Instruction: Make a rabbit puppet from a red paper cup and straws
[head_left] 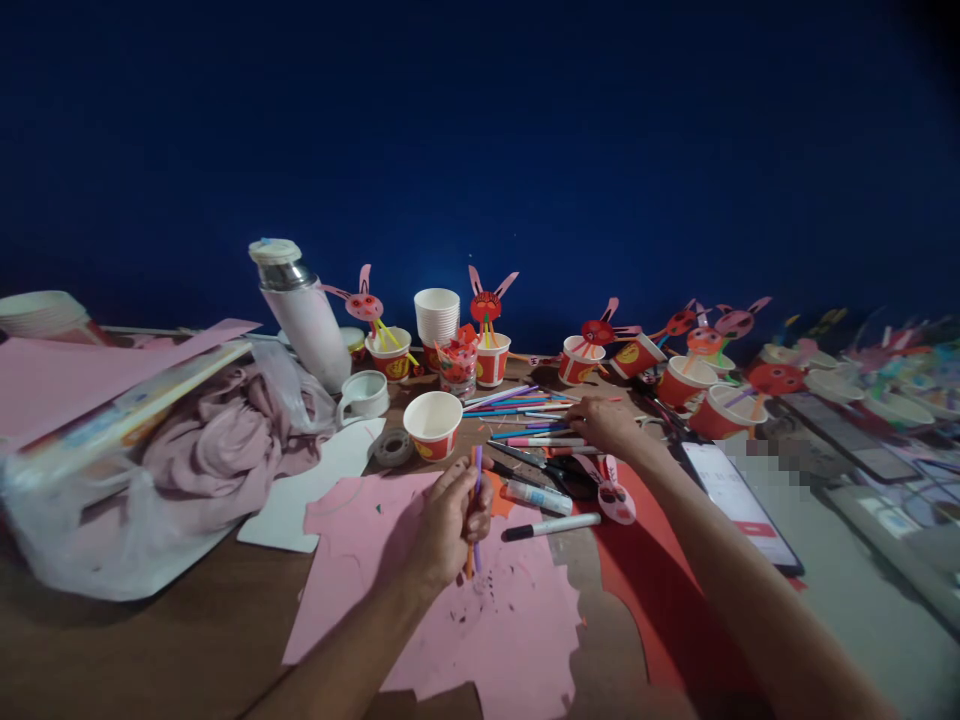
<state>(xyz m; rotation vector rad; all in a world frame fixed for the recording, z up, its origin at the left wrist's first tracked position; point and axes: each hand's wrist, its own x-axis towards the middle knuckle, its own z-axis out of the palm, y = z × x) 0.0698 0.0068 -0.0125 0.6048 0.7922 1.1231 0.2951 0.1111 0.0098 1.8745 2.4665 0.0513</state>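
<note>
My left hand point(448, 520) is closed around thin straws point(475, 500), one purple and one orange, held upright over a cut pink paper sheet point(465, 600). My right hand point(609, 420) reaches forward, palm down, onto a spread of coloured straws and pens point(517, 405); its fingertips are bent into the pile and whether they grip anything is hidden. An empty red paper cup point(433, 424) stands just beyond my left hand. A black marker point(551, 526), a glue tube point(538, 496) and a pink paper bunny face point(616, 500) lie between my hands.
Several red cups with paper bunny heads point(486, 345) line the back by the blue wall. A white thermos point(304, 312), stacked white cups point(436, 315), a tape roll point(393, 447) and a white mug point(364, 395) stand nearby. A plastic bag with cloth point(150, 470) fills the left. A phone point(739, 505) lies at right.
</note>
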